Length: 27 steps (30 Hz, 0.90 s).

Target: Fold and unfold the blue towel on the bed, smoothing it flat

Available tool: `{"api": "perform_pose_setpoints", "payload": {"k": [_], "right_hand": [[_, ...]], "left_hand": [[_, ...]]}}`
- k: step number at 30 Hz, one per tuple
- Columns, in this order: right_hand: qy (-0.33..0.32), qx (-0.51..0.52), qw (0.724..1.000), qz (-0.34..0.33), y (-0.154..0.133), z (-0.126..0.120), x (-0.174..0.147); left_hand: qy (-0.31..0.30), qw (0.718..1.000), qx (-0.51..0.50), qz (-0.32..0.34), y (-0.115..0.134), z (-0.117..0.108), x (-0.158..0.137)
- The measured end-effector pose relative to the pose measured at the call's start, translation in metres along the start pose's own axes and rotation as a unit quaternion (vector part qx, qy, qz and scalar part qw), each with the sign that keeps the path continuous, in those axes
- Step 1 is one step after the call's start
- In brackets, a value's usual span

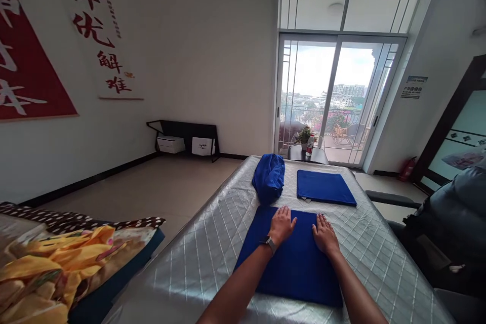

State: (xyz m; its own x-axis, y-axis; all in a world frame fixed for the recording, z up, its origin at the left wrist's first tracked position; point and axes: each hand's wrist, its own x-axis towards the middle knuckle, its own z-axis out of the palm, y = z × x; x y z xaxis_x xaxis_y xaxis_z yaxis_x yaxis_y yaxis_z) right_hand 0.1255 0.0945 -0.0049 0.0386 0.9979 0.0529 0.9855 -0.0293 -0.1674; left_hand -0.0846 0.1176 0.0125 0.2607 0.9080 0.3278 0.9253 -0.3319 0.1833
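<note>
A flat blue folded cloth point(299, 263) lies on the silver quilted table cover point(205, 238) right in front of me. My left hand point(283, 225), with a watch on the wrist, rests flat on its far left part, fingers stretched out. Flat on the far right part lies my right hand point(325, 234), its fingers also extended. Neither hand grips anything. Beyond them, a crumpled blue cloth bundle point(269, 177) sits at the left. To its right is a second flat blue folded cloth point(325, 187), with a small pale tag at its near edge.
Behind the covered table stand a small table with a potted plant point(305, 135) and a bottle point(310, 145). Yellow patterned fabric point(76, 263) is heaped at the lower left. Dark clothing point(451, 212) and seating are close on the right. A black low rack point(186, 136) stands by the wall.
</note>
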Motion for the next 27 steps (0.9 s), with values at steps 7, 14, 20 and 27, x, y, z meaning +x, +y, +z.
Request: {"api": "perform_pose_setpoints", "payload": {"k": [7, 14, 20, 27], "right_hand": [[-0.007, -0.006, 1.000, -0.020, 0.002, -0.001, -0.004], [-0.010, 0.010, 1.000, 0.000, -0.001, -0.004, -0.002], [-0.013, 0.022, 1.000, 0.005, -0.001, -0.002, -0.002], [-0.031, 0.000, 1.000, -0.005, -0.001, -0.006, 0.000]], "left_hand": [[-0.037, 0.993, -0.074, 0.085, 0.080, 0.036, 0.009], [-0.035, 0.998, -0.042, 0.019, 0.019, 0.028, 0.005], [-0.038, 0.998, 0.014, -0.038, -0.073, 0.008, -0.012], [-0.028, 0.996, 0.043, -0.069, -0.097, 0.007, -0.020]]}}
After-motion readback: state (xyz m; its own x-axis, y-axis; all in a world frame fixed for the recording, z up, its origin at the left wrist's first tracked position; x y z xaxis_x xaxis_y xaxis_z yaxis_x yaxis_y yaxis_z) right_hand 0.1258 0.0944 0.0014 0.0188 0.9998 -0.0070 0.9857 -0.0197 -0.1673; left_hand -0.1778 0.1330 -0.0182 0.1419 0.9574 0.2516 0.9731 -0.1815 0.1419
